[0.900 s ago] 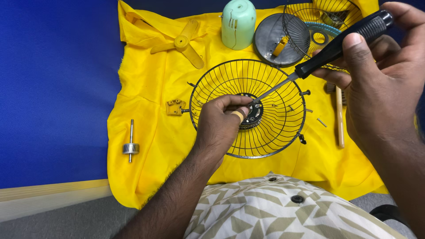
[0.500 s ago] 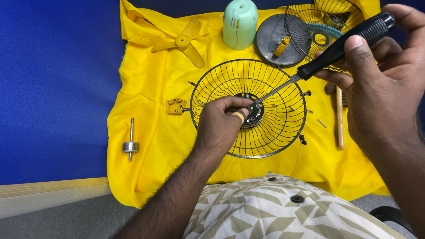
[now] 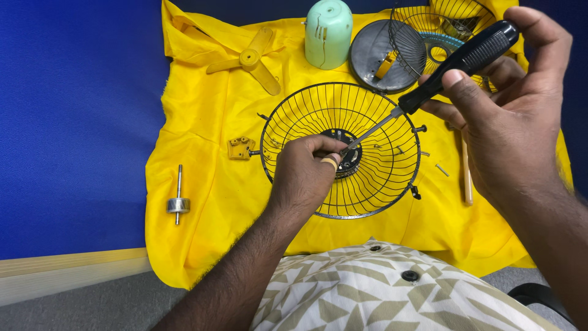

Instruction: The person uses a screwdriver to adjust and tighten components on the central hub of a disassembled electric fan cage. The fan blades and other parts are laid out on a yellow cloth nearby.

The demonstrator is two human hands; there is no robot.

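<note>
A black wire fan guard lies on a yellow cloth. My left hand rests on the guard with its fingertips pinched at the dark round hub in the centre. My right hand grips the black handle of a screwdriver. The screwdriver's metal shaft slants down to the left, and its tip meets the hub right beside my left fingertips.
On the cloth lie a yellow fan blade, a mint-green motor cover, a grey round plate, a second wire guard, a small yellow bracket and a wooden stick. A metal rotor shaft lies on the blue surface.
Both hands hold nearly the same pose. The screwdriver tip stays at the hub, with only a slight shift of the view.
</note>
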